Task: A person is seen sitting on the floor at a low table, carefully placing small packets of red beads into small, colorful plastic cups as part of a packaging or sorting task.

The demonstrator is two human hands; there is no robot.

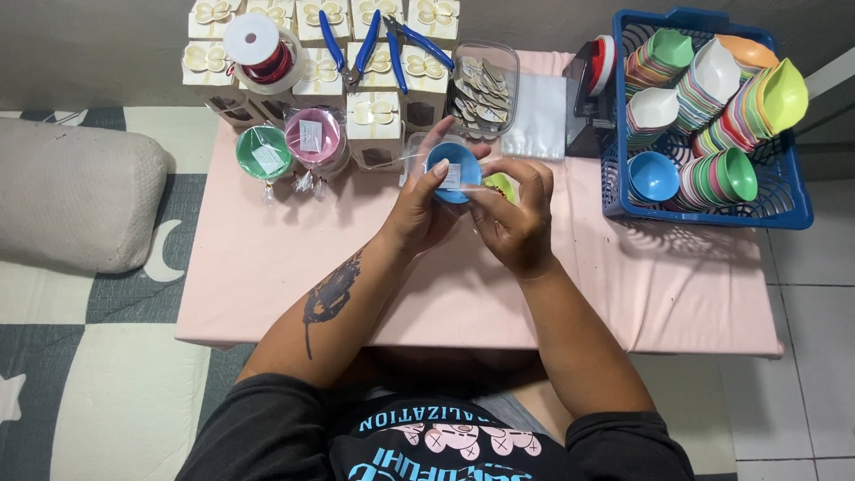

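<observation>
Both my hands meet over the middle of the pink table (267,267). My left hand (420,207) holds a small blue bowl (452,169) wrapped in clear plastic, with a white label on it. My right hand (517,218) grips the same bowl's wrapping from the right side. A bit of yellow-green (500,185) shows under my right fingers; I cannot tell what it is.
Two wrapped bowls, green (264,153) and pink (313,137), lie at the left. Behind stand cream gift boxes (374,120), a red ribbon spool (263,52), blue-handled pliers (374,40) and a clear box of tags (483,89). A blue basket (793,191) of stacked coloured bowls stands right. A grey cushion (76,191) lies left.
</observation>
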